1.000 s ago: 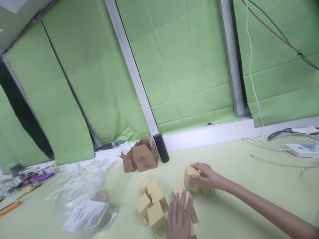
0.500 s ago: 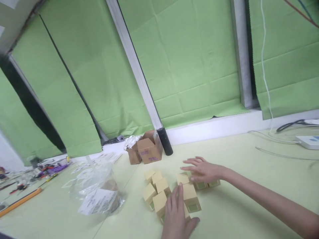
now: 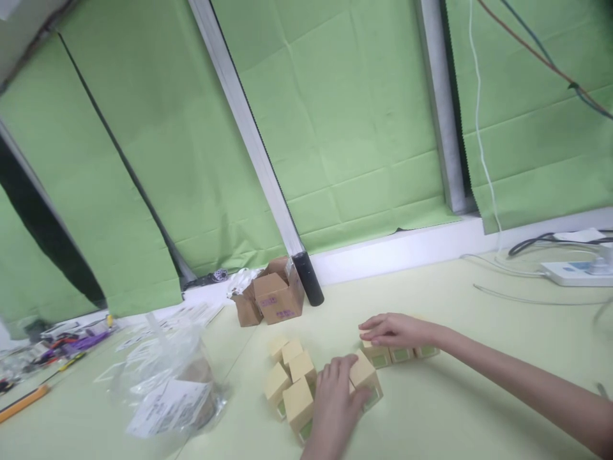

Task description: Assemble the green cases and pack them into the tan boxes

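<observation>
Several small tan boxes with green labels lie on the pale green table (image 3: 479, 383). My left hand (image 3: 335, 406) curls round one tan box (image 3: 364, 377) at the bottom centre, fingers wrapped on its top and side. My right hand (image 3: 395, 329) lies flat, fingers stretched out, on a row of three tan boxes (image 3: 400, 353) just beyond. A loose cluster of tan boxes (image 3: 290, 377) sits left of my left hand.
A brown cardboard carton (image 3: 275, 297) and a black cylinder (image 3: 309, 287) stand by the green backdrop. A clear plastic bag with paper (image 3: 167, 390) lies at the left, tools (image 3: 57, 348) at the far left. A white power strip (image 3: 577, 273) with cables sits at the right.
My right hand has shifted right and settled flat on the row of boxes. My left hand has closed round the box it was beside. The camera swung slightly.
</observation>
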`<state>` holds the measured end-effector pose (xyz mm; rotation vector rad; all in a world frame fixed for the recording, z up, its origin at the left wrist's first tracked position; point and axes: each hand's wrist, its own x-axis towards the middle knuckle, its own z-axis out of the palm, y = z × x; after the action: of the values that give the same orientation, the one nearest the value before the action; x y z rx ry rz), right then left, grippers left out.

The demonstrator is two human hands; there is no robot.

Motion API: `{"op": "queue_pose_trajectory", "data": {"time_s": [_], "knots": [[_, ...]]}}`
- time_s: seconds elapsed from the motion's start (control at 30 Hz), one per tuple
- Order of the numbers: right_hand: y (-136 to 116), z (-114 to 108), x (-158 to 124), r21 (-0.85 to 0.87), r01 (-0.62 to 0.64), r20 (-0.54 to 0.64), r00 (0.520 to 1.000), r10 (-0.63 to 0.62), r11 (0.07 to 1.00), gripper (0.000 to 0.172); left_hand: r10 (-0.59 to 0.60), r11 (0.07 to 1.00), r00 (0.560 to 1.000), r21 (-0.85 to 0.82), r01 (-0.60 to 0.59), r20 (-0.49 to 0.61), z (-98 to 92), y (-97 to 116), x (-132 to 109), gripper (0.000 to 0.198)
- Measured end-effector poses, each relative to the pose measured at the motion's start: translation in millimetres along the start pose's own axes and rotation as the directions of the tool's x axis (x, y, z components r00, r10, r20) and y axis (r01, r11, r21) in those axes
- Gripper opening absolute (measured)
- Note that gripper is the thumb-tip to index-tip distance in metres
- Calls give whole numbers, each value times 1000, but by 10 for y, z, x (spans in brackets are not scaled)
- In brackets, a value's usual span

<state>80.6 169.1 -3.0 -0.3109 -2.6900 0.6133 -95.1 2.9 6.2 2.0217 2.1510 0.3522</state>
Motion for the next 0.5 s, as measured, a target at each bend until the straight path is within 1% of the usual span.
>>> {"op": "queue_pose_trajectory", "data": {"time_s": [0.07, 0.13, 0.2, 0.27, 0.37, 0.43, 0.5], "knots": [[-1, -89, -54, -25, -52, -16, 999, 51, 998, 45, 15, 1000, 1000, 6, -15, 1, 1, -3, 166, 57], [8, -173, -83, -69, -137, -54, 990, 133, 988, 51, 23, 1000, 999, 18, -24, 26, -34, -41, 364, 61], [47, -229, -123, -128, -250, -82, 967, 241, 960, 57, 39, 998, 996, 37, -42, 78, -105, -109, 558, 58], [108, -234, -190, -193, -348, -83, 937, 338, 917, 58, 57, 996, 989, 59, -66, 140, -186, -188, 718, 51], [189, -155, -310, -281, -415, -79, 909, 410, 866, 50, 104, 990, 979, 80, -119, 175, -234, -268, 886, 42], [229, -96, -373, -331, -427, -97, 903, 419, 842, 41, 140, 985, 979, 84, -153, 149, -187, -265, 981, 40], [276, -73, -417, -376, -435, -125, 899, 420, 818, 35, 159, 982, 982, 88, -168, 105, -93, -212, 1093, 41]]}}
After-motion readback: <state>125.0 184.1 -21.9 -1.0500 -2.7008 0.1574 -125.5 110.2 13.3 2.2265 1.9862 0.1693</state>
